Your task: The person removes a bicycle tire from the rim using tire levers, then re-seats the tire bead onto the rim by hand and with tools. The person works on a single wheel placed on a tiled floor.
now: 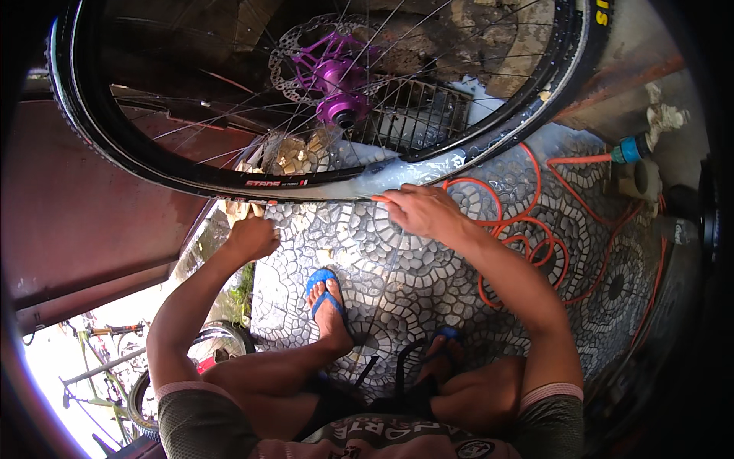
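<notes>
A bicycle wheel with a black tyre [527,126] hangs tilted in front of me. At its middle are a purple hub [340,88] and a silver brake disc [287,57]. White suds [413,174] coat the near right stretch of rim and tyre. My right hand [420,210] is closed at the tyre's near edge, beside the suds, its fingertips against the rubber. My left hand [254,236] is curled below the tyre, further left. A crumpled cream cloth [239,209] shows just above its knuckles; the closed fingers hide how it is held.
An orange hose [527,222] lies coiled on the pebble-mosaic floor [306,245], running to a blue fitting [629,149] at right. A metal grate [428,115] lies behind the wheel. Another bicycle [115,367] stands at lower left, near a reddish panel [92,206].
</notes>
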A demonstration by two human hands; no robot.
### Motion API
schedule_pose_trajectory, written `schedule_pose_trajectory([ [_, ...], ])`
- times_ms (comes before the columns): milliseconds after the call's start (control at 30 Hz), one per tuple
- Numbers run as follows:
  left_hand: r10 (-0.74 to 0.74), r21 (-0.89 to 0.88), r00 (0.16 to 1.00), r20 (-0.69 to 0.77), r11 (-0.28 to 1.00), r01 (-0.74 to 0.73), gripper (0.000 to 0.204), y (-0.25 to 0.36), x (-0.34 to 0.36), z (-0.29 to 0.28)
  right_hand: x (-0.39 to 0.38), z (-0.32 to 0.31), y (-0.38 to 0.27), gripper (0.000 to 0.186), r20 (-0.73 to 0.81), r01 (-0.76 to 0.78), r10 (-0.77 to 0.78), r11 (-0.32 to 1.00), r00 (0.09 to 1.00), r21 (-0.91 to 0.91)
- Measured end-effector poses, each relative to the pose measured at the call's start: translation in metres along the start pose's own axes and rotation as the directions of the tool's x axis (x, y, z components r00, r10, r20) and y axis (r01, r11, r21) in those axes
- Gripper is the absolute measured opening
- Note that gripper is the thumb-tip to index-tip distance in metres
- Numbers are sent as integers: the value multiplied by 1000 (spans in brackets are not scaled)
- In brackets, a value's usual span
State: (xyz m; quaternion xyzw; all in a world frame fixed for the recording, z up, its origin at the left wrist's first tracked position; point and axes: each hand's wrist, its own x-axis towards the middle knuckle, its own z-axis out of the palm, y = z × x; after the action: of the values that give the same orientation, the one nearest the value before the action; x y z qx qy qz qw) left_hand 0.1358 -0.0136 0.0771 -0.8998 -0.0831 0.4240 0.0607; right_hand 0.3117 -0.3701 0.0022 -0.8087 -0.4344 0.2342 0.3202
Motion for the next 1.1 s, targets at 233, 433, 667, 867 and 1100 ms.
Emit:
schedule_pose_trajectory([
  [233, -408, 164, 905, 123, 907, 387, 109, -125, -31, 114, 40, 9, -43, 27, 49, 36, -40, 996, 998, 76],
  [433, 51, -289, 898, -437, 938, -194, 101, -90, -41, 113, 47, 30, -49, 28, 129, -11, -13, 983, 992, 181],
  [667, -58, -675, 996, 64, 733, 86, 34, -62, -99, 99, 39, 38, -86, 29, 230, -76, 19, 967, 973, 242],
  [867, 113, -912, 976, -184, -391, -126, 54, 56, -87, 101, 39, 97, -175, 24, 95, -213, 196, 767, 976, 605],
  [1100, -100, -634, 986, -135, -756, -164, 70, 98, 6, 93, 66, 120, -163, 24, -155, -190, 353, 766, 923, 614],
])
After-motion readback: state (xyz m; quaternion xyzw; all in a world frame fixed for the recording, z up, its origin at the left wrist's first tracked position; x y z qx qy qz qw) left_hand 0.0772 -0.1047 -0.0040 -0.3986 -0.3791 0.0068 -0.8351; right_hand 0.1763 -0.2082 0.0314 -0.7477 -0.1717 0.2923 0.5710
